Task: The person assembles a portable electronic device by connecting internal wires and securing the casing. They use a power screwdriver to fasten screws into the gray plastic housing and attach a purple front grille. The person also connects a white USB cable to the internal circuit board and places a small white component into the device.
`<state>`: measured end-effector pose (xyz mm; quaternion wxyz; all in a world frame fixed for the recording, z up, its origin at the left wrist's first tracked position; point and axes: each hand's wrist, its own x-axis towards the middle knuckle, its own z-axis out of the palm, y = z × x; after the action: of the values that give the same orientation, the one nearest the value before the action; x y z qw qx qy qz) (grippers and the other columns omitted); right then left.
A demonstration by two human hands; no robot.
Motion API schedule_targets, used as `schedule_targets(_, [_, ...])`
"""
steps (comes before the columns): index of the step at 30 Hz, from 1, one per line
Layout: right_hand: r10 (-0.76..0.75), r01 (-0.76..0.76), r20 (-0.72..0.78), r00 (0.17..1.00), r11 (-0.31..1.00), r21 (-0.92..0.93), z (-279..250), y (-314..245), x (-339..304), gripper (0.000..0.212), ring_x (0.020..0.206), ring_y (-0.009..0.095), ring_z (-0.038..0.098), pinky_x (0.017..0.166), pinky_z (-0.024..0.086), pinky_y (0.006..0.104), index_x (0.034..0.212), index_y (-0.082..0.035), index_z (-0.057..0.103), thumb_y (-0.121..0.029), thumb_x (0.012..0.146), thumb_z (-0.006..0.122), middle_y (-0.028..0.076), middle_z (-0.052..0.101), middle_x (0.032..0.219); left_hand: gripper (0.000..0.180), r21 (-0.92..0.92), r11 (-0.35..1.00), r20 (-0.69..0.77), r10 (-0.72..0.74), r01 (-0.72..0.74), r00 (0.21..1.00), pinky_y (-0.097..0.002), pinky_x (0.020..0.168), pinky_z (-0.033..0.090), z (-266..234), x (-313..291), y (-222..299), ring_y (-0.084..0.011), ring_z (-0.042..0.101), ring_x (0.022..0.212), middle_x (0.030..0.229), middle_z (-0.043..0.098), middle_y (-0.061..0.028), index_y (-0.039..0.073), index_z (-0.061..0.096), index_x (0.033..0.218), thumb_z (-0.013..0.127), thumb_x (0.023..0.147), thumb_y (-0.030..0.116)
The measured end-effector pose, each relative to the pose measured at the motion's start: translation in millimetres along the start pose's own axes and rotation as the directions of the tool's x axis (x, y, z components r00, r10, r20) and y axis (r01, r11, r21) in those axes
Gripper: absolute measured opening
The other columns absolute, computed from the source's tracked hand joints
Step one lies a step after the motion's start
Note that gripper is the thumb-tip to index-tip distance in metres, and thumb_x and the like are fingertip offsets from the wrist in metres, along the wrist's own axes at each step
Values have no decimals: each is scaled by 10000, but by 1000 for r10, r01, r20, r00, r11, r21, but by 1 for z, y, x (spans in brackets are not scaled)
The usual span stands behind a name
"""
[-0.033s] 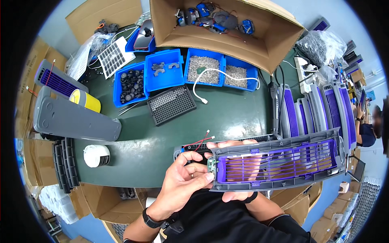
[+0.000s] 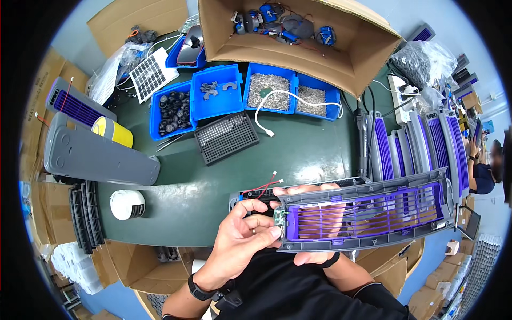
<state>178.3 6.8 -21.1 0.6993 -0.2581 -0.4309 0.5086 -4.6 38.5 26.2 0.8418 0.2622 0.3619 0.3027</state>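
Cover: we hold the gray and purple cover (image 2: 368, 244) up in front of us, above the near edge of the table (image 2: 197, 213).
Long axis: it runs left to right, nearly level, the right end slightly higher in our view.
Facing: its inner side, with clips and pegs, is turned up to us; the end with the small green circuit board (image 2: 279, 218) points left.
Left hand: our left hand (image 2: 242, 229) has thumb and fingers clamped on the cover's left end, the thumb at the board.
Right hand: our right hand (image 2: 316, 258) reaches behind the slats, clamped across the cover, fingers over the far edge, thumb under the near one.
In the way: the cover hides much of a dark shell (image 2: 233, 200) behind it, from which red wires (image 2: 262, 186) stick up.
Right side: the cover's right end overlaps our view of a row of purple-slatted units (image 2: 426, 144).
Left side: a white jar (image 2: 127, 205) and a gray casing (image 2: 101, 152).
Far side: a black tray (image 2: 226, 138), blue bins (image 2: 216, 98) and a cardboard box (image 2: 298, 53).
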Motion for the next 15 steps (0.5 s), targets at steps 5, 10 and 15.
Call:
schedule_targets(5, [55, -55, -2, 998, 998, 32, 1, -7, -1, 1118, 1414, 419, 496, 1156, 469, 560, 1557, -49, 172, -290, 761, 920, 235, 485, 1439, 334, 2, 999, -4, 50, -50, 999, -397, 856, 636, 0, 2, -4, -191, 713, 1001, 1060, 724, -125, 56, 456, 1321, 621, 1033, 17])
schedule_targets(10, [129, -127, -19, 992, 989, 78, 2, -14, -3, 1157, 1447, 444, 447, 1186, 425, 582, 1593, -101, 46, -267, 801, 873, 228, 430, 1490, 326, 78, 992, 14, 94, -95, 995, -407, 856, 637, -1, 2, -3, -215, 718, 1026, 1108, 729, -151, 47, 449, 1320, 617, 1041, 38])
schedule_targets(15, [176, -174, -14, 984, 979, 103, 2, -19, 0, 1125, 1459, 447, 433, 1195, 404, 603, 1596, -141, 48, -249, 822, 856, 222, 422, 1510, 319, 151, 983, 4, 100, -100, 995, -366, 812, 633, 1, 1, 1, -199, 728, 977, 1097, 739, -149, 33, 456, 1297, 637, 1035, 53])
